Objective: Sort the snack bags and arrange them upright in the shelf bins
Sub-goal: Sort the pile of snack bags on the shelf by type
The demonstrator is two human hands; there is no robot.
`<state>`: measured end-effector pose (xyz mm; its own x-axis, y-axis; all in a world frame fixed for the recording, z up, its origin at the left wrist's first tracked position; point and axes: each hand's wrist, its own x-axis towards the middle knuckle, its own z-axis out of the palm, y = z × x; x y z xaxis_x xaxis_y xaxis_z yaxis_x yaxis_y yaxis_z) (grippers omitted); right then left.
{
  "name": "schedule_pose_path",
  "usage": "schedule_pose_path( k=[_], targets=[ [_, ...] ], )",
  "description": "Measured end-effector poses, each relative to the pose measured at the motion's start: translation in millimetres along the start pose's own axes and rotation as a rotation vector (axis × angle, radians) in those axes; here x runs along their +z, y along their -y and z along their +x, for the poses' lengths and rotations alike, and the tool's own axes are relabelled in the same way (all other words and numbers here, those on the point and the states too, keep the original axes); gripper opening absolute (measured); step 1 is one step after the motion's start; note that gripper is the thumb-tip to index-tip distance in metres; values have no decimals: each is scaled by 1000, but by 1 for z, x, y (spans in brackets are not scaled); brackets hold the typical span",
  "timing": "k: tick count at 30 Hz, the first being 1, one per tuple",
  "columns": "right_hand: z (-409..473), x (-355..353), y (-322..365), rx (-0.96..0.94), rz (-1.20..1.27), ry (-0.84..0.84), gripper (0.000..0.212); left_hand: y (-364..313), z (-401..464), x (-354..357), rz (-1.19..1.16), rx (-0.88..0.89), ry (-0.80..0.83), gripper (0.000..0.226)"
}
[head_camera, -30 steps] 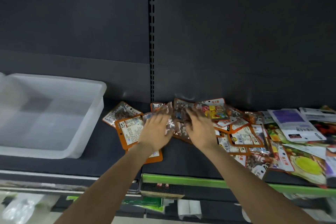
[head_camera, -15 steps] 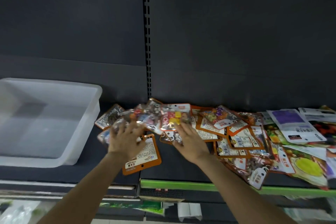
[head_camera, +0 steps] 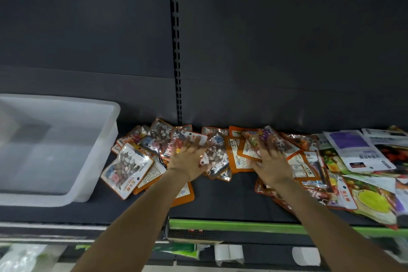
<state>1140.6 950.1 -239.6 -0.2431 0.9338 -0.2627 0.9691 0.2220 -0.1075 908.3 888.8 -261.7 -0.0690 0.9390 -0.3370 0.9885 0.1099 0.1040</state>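
A heap of small orange-edged snack bags [head_camera: 159, 141] lies flat on the dark shelf [head_camera: 231, 201]. My left hand [head_camera: 189, 159] rests on the middle of that heap with fingers spread and straight. My right hand [head_camera: 272, 161] lies flat on more orange bags [head_camera: 245, 150] a little to the right, fingers also spread. One bag with a clear window [head_camera: 127, 166] lies at the heap's left end, close to the white bin. Larger bags, one white and purple [head_camera: 355, 150] and one with a yellow-green picture [head_camera: 371, 201], are piled at the right.
An empty translucent white bin [head_camera: 95, 179] stands on the shelf at the left. The dark back panel with a slotted upright [head_camera: 176, 51] rises behind. A green price rail [head_camera: 220, 225] runs along the shelf's front edge, with a lower shelf beneath.
The raised bunch of bags is down and spread over the shelf. My two hands have moved apart, the right one going right, and both now lie flat on the bags.
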Motion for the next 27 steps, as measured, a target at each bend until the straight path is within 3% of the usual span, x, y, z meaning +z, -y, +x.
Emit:
schedule_pose_path(
  k=[3,5,7,10,12,14,18,22,25,27],
  targets=[
    [-4,10,13,-95,-43,-75,67,24,-13,3,91,-120,-64,63],
    [-10,23,38,-256,-26,-90,64,35,-26,-2,-41,-191,-192,52],
    [-17,32,69,-394,135,-9,59,34,-37,-10,-266,-184,-346,42],
    [-23,22,92,-434,505,56,46,17,-36,-20,-364,-66,-440,43],
    [-22,10,80,-400,492,-131,43,3,-26,-20,-323,29,-412,47],
    [-15,3,48,-255,320,-292,49,-14,-11,-17,-259,115,-334,53],
    [-12,4,0,-30,110,-19,71,-26,6,-8,-32,154,-136,62],
    [-11,10,5,-56,78,-37,74,9,-3,-3,142,18,-110,60],
    [-16,19,29,-94,121,-54,70,35,-23,-1,111,28,-55,66],
    [-24,28,55,-202,204,-7,66,41,-34,-2,-52,72,-110,67]
  ],
)
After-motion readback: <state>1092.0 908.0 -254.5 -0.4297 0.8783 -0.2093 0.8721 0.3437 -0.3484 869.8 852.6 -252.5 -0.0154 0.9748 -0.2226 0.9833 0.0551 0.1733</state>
